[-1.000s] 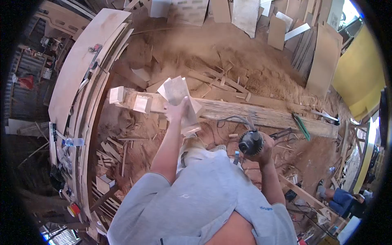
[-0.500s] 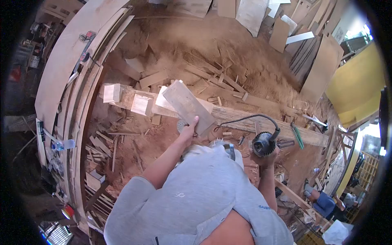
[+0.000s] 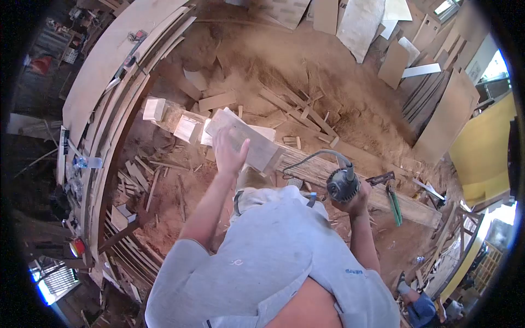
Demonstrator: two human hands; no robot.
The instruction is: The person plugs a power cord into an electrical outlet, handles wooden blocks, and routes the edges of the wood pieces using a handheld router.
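My left hand (image 3: 229,153) lies with fingers spread on a flat, greyish wooden board (image 3: 254,143), its thumb standing apart. That board rests over a long, rough wooden beam (image 3: 311,168), with pale pieces under its edge. My right hand (image 3: 354,201) is wrapped round a dark power tool (image 3: 343,185) whose round, ribbed end faces up and whose cable loops left over the beam. Two pale wooden blocks (image 3: 187,129) (image 3: 155,109) sit at the beam's left end. Near the right end of the beam lies a green-handled tool (image 3: 394,206).
Stacked curved sheets (image 3: 98,93) run down the left side. Sawdust (image 3: 306,65) and wood offcuts (image 3: 306,112) cover the ground beyond the beam. Boards (image 3: 451,112) lean at the upper right beside a yellow sheet (image 3: 484,150). Another person's legs (image 3: 420,309) show at the lower right.
My left hand has gone from gripping the board's near edge to lying on its face with fingers spread. The board now rests lower along the beam. The power tool remains in my right hand.
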